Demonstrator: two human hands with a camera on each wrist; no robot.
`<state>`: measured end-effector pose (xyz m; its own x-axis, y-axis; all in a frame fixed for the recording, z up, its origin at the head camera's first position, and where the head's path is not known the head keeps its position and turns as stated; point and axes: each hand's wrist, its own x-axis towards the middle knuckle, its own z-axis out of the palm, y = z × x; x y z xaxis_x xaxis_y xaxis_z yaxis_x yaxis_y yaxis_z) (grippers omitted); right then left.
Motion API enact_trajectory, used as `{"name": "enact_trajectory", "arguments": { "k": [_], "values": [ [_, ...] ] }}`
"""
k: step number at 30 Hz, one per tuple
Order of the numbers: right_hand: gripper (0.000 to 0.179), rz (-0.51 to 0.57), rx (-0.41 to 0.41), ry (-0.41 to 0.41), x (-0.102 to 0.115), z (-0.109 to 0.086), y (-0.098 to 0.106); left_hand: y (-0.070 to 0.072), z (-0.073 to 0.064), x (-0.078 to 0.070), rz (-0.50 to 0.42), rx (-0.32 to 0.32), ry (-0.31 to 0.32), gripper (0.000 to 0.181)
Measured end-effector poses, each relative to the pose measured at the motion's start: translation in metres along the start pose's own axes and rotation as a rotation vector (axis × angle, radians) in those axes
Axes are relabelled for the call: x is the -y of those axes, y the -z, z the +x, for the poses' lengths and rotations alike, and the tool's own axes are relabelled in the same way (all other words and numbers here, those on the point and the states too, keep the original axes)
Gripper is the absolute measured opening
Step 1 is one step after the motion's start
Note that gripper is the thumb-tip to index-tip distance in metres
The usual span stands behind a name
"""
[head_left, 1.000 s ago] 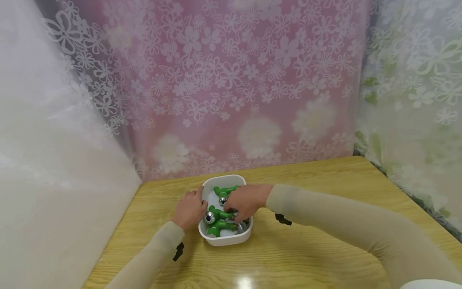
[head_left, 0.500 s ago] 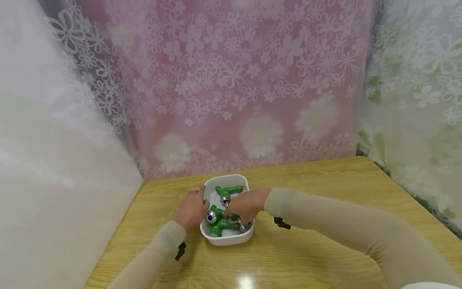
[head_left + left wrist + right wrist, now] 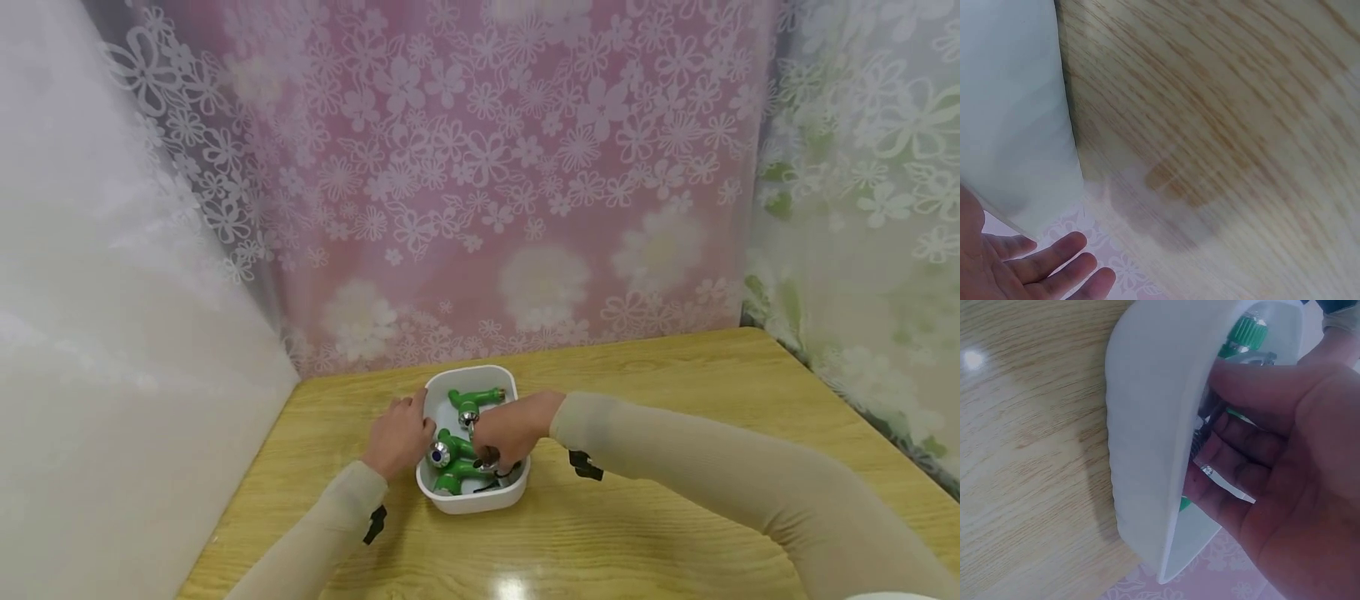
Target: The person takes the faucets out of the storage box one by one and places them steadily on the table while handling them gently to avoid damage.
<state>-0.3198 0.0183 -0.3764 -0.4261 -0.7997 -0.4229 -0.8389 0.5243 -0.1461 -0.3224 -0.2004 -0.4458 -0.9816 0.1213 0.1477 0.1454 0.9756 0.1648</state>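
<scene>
A white plastic basin (image 3: 474, 503) stands on the table with several green taps inside: one at the far end (image 3: 486, 397), one in the middle (image 3: 454, 447) and one at the near end (image 3: 453, 482). My left hand (image 3: 399, 435) rests on the basin's left rim, its fingers (image 3: 1054, 258) fairly straight in the left wrist view. Reaching in over the right side, my right hand (image 3: 513, 429) holds a dark grey metal piece (image 3: 1207, 419) with a threaded end between thumb and fingers. The hand hides most of that piece, so its exact kind is unclear.
The basin is on a wood-grain table (image 3: 637, 517), near its back edge. A pink floral curtain (image 3: 480, 208) hangs behind; pale sheets enclose the left (image 3: 135, 333) and right (image 3: 855, 250) sides. A white rounded edge (image 3: 892, 596) shows at the bottom right.
My right hand has shifted slightly within the near right part of the basin, and the metal piece there has turned. More of the far green tap shows. My left hand stays on the rim.
</scene>
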Motion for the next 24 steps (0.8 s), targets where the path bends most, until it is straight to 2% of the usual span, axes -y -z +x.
{"name": "enact_trajectory", "arguments": {
  "k": [10, 14, 19, 24],
  "values": [
    [0.001, 0.019, -0.052, -0.017, 0.001, -0.014, 0.010, -0.002, -0.001, 0.000, 0.007, -0.013, 0.001, 0.057],
    [0.007, 0.033, -0.093, -0.019, -0.002, -0.022, 0.015, -0.001, -0.001, -0.001, 0.018, -0.017, -0.012, 0.058],
    [0.016, 0.057, -0.102, -0.009, -0.004, -0.029, 0.016, -0.001, -0.005, -0.001, 0.023, -0.014, -0.012, 0.056],
    [0.010, 0.070, -0.128, -0.030, -0.010, -0.035, 0.018, -0.001, -0.003, -0.001, 0.017, -0.031, -0.021, 0.055]
  ]
}}
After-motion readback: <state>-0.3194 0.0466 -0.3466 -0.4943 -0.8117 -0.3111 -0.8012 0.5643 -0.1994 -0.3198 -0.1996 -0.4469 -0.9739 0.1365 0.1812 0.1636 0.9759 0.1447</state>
